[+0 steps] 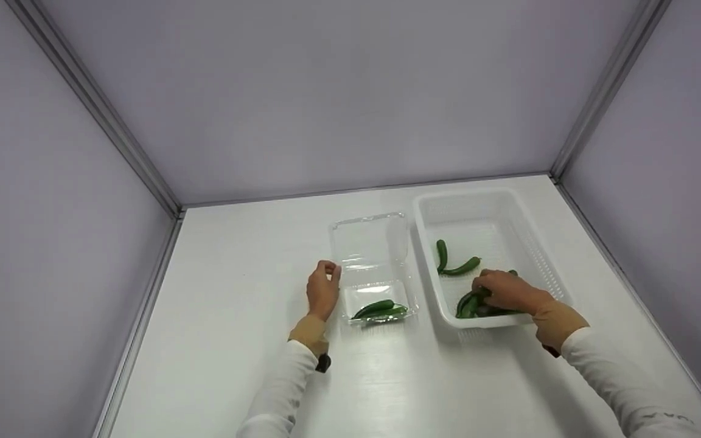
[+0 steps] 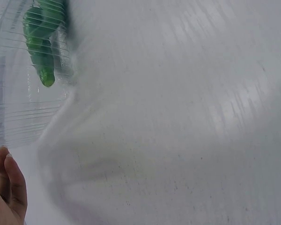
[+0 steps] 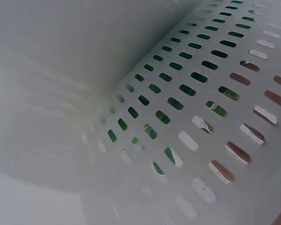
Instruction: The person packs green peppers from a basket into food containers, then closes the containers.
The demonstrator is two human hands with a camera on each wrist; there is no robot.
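White tabletop (image 1: 235, 340) and pale lilac walls box in the whole scene, with two containers side by side near the middle. On the left sits a clear clamshell box (image 1: 373, 267), its lid folded back toward the far wall, and a couple of green peppers (image 1: 380, 310) already lie in its near half. On the right is a white slotted basket (image 1: 545, 255) with more of them: two loose peppers (image 1: 455, 260) toward the far side and a bunch (image 1: 469, 302) at the near end.

It looks like the picking-up stage of moving peppers from basket to box. The right hand (image 1: 509, 291) is down in the basket's near end, fingers curled over that bunch and apparently gripping it; the wrist view shows only the slotted wall with green behind it, so how many it has I cannot tell. The left hand (image 1: 324, 289) rests at the clamshell's left edge, fingers loosely bent against the plastic, seemingly steadying it.

The next move would need a firm hold, a lift over the basket's left wall, and a short carry left to the open box, just beside the left hand.
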